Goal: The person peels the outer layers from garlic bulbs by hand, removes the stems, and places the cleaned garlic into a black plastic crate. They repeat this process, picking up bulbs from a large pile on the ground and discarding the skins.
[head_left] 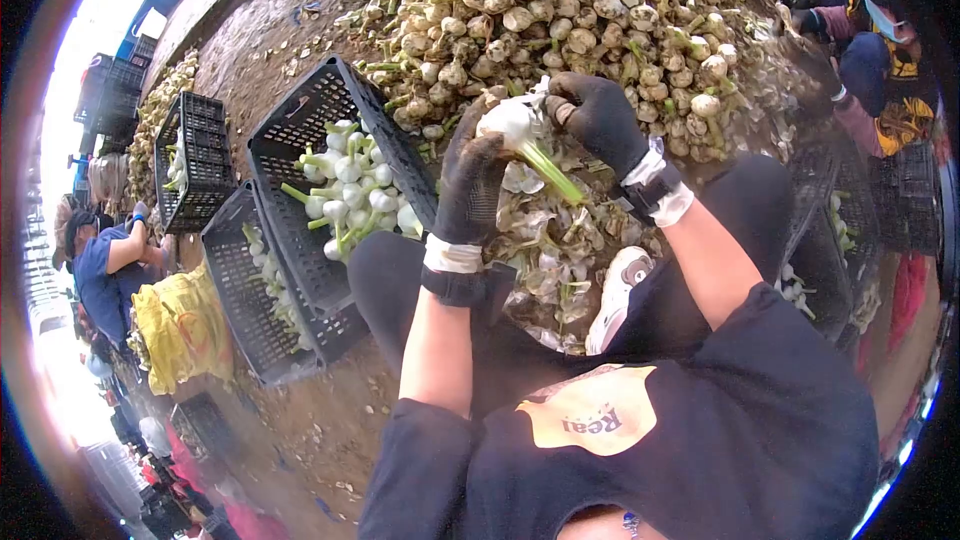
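Note:
Between my gloved hands is a white garlic bulb [510,124] with a short green stem [552,174] pointing down to the right. My left hand [470,175], in a dark glove, is closed around the bulb's left side. Against its upper right, my right hand [600,120] has its fingers curled in a pinch on loose, papery garlic skin [541,100]. Below the hands, a heap of peeled skins [550,265] covers the ground between my legs.
A large pile of unpeeled garlic [570,15] lies ahead. At my left, a black crate [290,130] with clean white bulbs [355,185] leans over another crate [235,290]. Other people sit at far left [105,260] and right [865,65], near a yellow sack [185,325] and more crates.

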`<state>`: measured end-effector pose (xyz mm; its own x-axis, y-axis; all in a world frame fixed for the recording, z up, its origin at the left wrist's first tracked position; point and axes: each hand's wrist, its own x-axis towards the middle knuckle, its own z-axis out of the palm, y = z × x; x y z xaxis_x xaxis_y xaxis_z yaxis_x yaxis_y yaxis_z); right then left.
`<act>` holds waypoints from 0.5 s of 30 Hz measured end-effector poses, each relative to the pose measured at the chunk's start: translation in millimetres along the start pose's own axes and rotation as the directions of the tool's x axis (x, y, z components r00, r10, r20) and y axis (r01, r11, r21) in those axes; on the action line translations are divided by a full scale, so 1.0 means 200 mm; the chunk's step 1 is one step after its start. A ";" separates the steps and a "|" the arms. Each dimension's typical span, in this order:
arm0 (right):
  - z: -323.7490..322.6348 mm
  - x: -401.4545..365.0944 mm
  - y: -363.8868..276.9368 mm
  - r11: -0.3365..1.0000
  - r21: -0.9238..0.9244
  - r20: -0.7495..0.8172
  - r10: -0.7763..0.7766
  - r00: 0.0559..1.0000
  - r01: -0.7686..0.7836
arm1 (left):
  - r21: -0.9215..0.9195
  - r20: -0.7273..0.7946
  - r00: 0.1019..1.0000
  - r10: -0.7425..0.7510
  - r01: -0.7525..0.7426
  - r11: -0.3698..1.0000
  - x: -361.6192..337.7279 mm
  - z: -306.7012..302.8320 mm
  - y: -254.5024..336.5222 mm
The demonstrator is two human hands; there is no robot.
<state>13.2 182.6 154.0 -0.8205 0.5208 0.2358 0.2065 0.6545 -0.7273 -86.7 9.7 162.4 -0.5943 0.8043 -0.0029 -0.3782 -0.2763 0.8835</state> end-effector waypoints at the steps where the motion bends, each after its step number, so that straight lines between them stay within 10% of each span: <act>1: -0.03 0.00 -0.02 1.000 -0.008 -0.032 -0.022 0.999 0.022 | -0.072 -0.039 0.998 -0.053 0.050 0.996 0.00 -0.01 0.01; 4: -0.04 0.00 -0.04 0.998 -0.017 -0.187 -0.064 0.980 0.062 | 0.397 0.086 0.971 0.222 -0.238 0.886 0.01 -0.03 -0.02; 6: -0.05 0.00 0.03 0.956 -0.276 -0.207 0.046 0.977 -0.104 | 0.323 0.039 0.990 0.135 -0.141 0.936 0.04 -0.08 -0.09; 8: -0.07 0.00 0.02 0.940 -0.330 -0.098 0.059 0.993 -0.088 | -0.273 -0.055 0.997 0.062 -0.075 0.959 0.05 -0.08 -0.07; 10: -0.02 0.00 0.02 0.975 0.189 0.192 0.081 0.978 -0.117 | -0.294 -0.072 0.995 0.062 -0.080 0.952 0.06 -0.15 -0.10; 12: -0.05 -0.02 -0.14 0.819 0.521 0.404 0.012 0.915 -0.241 | 0.574 0.032 0.865 0.501 -0.426 0.700 0.05 -0.24 -0.24; 13: 0.00 -0.03 -0.15 0.828 0.504 0.396 0.032 0.918 -0.246 | 0.027 -0.113 0.981 0.159 -0.157 0.987 0.01 -0.05 -0.04; 15: 0.03 -0.05 -0.20 0.849 0.467 0.371 0.065 0.926 -0.247 | -0.023 -0.105 0.991 0.088 -0.091 0.996 0.03 -0.03 -0.02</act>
<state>10.0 149.0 176.4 -0.9446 0.3211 -0.0680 0.1285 0.1713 -0.9768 -93.0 11.6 156.6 -0.6962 0.7173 0.0260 -0.3388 -0.3603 0.8691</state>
